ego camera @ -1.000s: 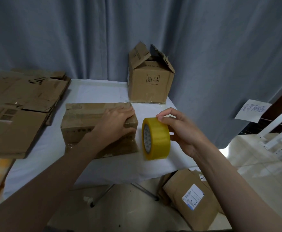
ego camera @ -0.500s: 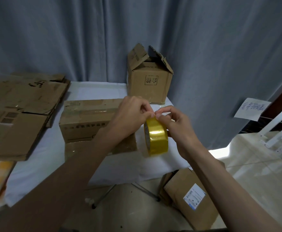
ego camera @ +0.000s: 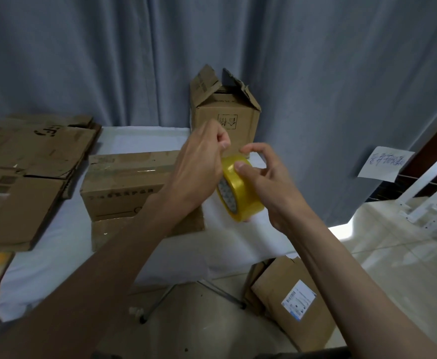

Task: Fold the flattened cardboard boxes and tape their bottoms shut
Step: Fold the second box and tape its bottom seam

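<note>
Right hand grasping yellow tape roll; left hand pinching at roll's top edge, just beside. Folded box behind left hand.

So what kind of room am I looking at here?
Probably a makeshift packing corner in a home or small office: a folding table against a grey curtain, flattened cardboard stacked on it, more boxes on the tiled floor.

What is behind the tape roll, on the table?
Behind the tape roll stands an upright box with its top flaps open, against the curtain. The left hand and the roll cover its lower front; its inside cannot be seen.
</note>
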{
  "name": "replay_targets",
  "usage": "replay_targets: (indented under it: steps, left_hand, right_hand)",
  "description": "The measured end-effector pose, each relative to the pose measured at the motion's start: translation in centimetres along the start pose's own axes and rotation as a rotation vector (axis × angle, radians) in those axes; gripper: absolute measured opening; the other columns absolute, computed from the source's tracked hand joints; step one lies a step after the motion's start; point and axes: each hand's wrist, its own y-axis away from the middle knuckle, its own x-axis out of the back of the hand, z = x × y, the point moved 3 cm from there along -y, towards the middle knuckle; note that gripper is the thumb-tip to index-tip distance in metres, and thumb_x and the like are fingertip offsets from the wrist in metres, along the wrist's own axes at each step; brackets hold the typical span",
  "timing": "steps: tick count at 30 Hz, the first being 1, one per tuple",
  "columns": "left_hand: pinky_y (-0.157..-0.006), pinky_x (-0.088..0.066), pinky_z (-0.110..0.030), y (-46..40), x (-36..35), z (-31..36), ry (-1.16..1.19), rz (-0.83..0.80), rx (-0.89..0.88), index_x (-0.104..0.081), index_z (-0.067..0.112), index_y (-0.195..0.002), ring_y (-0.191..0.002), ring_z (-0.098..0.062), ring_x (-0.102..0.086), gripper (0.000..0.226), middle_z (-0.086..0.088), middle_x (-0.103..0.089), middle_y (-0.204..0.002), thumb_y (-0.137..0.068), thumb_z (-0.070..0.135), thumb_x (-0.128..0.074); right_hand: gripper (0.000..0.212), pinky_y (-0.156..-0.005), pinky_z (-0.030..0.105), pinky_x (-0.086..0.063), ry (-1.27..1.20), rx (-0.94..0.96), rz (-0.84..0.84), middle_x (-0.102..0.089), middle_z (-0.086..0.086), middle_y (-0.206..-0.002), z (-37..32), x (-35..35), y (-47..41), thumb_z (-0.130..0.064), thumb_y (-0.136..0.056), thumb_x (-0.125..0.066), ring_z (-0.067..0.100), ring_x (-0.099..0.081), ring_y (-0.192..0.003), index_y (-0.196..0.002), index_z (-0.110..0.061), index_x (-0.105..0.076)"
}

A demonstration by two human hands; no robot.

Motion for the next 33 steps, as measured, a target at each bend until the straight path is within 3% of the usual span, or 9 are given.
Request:
replay_targets:
  steps: [2, 4, 7, 11, 14, 17, 22, 27, 33]
  left_hand:
    - [-0.068, -0.036, -0.018, -0.1, 0.0, 0.9, 0.029, 0.009, -0.012, -0.046, 0.017, -0.09, -0.08, -0.006, -0.046, 0.015, 0.007, -0.049, -0.086, -0.098, 0.005, -0.044]
    - [-0.068, -0.037, -0.015, -0.3, 0.2, 0.6, 0.047, 0.03, 0.048, -0.05, 0.017, -0.093, -0.082, -0.005, -0.048, 0.011, 0.008, -0.051, -0.088, -0.099, 0.009, -0.047]
    - [-0.068, -0.038, -0.014, -1.0, 0.3, -1.4, 0.005, 0.034, 0.143, -0.057, 0.017, -0.095, -0.082, -0.004, -0.051, 0.006, 0.005, -0.057, -0.094, -0.099, 0.015, -0.052]
    - [-0.067, -0.037, -0.015, -1.3, -0.4, -3.7, -0.101, -0.044, 0.171, -0.063, 0.021, -0.094, -0.081, -0.005, -0.052, 0.003, 0.002, -0.059, -0.097, -0.095, 0.023, -0.062]
    - [-0.074, -0.043, -0.024, -1.3, -0.3, -4.9, -0.197, -0.088, 0.188, -0.061, 0.023, -0.111, -0.088, -0.011, -0.056, 0.025, 0.004, -0.058, -0.104, -0.094, 0.041, -0.063]
    - [-0.087, -0.046, -0.034, -0.8, 0.1, -6.3, -0.305, -0.172, 0.204, -0.068, 0.022, -0.113, -0.103, -0.017, -0.055, 0.034, 0.0, -0.058, -0.113, -0.092, 0.048, -0.061]
    - [-0.099, -0.043, -0.038, 0.9, -0.1, -7.6, -0.363, -0.384, 0.2, -0.065, 0.023, -0.127, -0.116, -0.019, -0.05, 0.062, 0.001, -0.058, -0.126, -0.075, 0.053, -0.077]
    - [-0.108, -0.038, -0.041, 1.5, 0.3, -7.8, -0.433, -0.457, 0.162, -0.06, 0.025, -0.135, -0.127, -0.02, -0.046, 0.065, 0.001, -0.056, -0.138, -0.076, 0.05, -0.077]
    - [-0.104, -0.038, -0.035, 2.3, 2.5, -8.1, -0.397, -0.526, 0.115, -0.065, 0.031, -0.127, -0.123, -0.015, -0.048, 0.063, 0.006, -0.059, -0.133, -0.069, 0.048, -0.083]
  right_hand:
    - [0.009, -0.062, 0.041, -0.048, 0.06, 0.042, 0.028, -0.058, 0.019, -0.089, 0.2, 0.4, -0.5, -0.026, -0.098, -0.06, 0.022, -0.057, -0.071, -0.104, -0.03, -0.054]
    - [0.008, -0.063, 0.039, -0.046, 0.104, 0.115, -0.002, -0.059, 0.03, -0.092, 0.2, 0.7, -1.0, -0.026, -0.099, -0.059, 0.03, -0.056, -0.075, -0.102, -0.026, -0.051]
    - [0.008, -0.062, 0.036, -0.043, 0.182, 0.21, -0.076, -0.058, 0.03, -0.09, 0.2, 0.8, -1.3, -0.025, -0.101, -0.056, 0.027, -0.051, -0.071, -0.102, -0.025, -0.048]
    - [0.008, -0.062, 0.031, -0.045, 0.377, 0.33, -0.096, -0.062, 0.012, -0.09, 0.1, 0.0, -2.4, -0.026, -0.102, -0.052, 0.022, -0.056, -0.075, -0.107, -0.025, -0.047]
    - [0.01, -0.056, 0.021, -0.039, 0.489, 0.371, -0.108, -0.054, -0.005, -0.075, 0.4, -0.2, -4.5, -0.022, -0.101, -0.052, 0.006, -0.046, -0.062, -0.108, -0.02, -0.045]
    - [0.012, -0.058, 0.028, -0.036, 0.597, 0.379, -0.094, -0.049, -0.008, -0.076, 1.8, -0.3, -6.9, -0.015, -0.099, -0.051, 0.01, -0.046, -0.067, -0.108, -0.018, -0.043]
    - [0.018, -0.066, 0.043, -0.043, 0.9, 0.371, -0.069, -0.058, 0.009, -0.083, 6.3, -1.7, -9.8, -0.009, -0.093, -0.05, 0.038, -0.055, -0.076, -0.107, -0.016, -0.041]
    - [0.035, -0.07, 0.045, -0.043, 0.974, 0.336, -0.092, -0.059, 0.013, -0.086, 9.0, -2.6, -10.6, -0.003, -0.087, -0.056, 0.037, -0.056, -0.078, -0.113, -0.015, -0.036]
    - [0.029, -0.082, 0.048, -0.048, 0.908, 0.239, -0.108, -0.062, 0.012, -0.102, 9.5, -2.3, -11.1, -0.009, -0.082, -0.068, 0.035, -0.056, -0.094, -0.103, -0.011, -0.049]
